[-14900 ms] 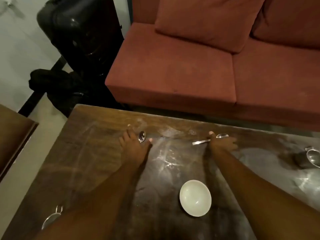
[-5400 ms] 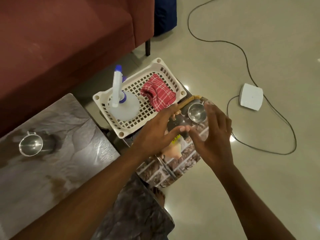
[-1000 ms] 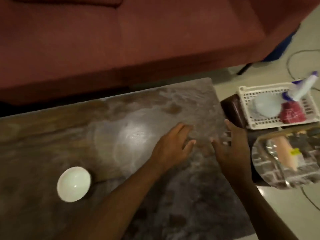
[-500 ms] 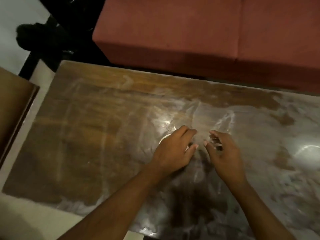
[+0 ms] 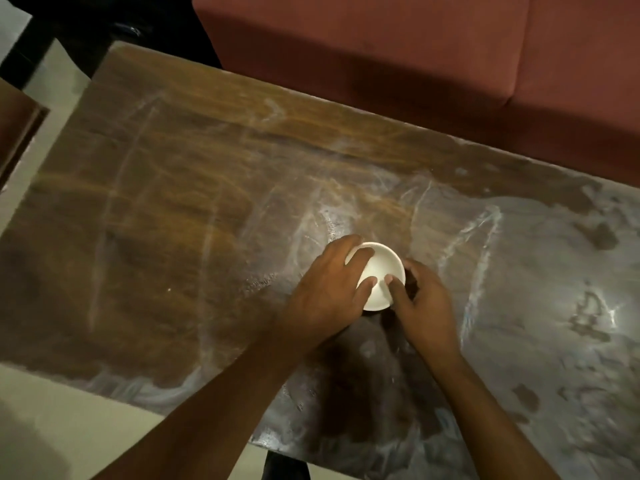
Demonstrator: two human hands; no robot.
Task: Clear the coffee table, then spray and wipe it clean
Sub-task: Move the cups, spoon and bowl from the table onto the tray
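A small white bowl (image 5: 380, 273), seemingly empty, is being gripped mid-table (image 5: 173, 220). It is being held by the left hand (image 5: 325, 299) and right hand (image 5: 420, 306).

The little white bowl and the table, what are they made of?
The white bowl looks like glazed ceramic, maybe plastic: smooth, plain, faintly shiny. The coffee table looks like varnished wood: brown grain streaks, with glare and whitish smears on top.

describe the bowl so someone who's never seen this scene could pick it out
Start at the red sofa, then drop to the smeared wooden coffee table in front of it. Near the table's middle sits a small round white bowl, cupped between left hand and right hand; nothing else there is white.
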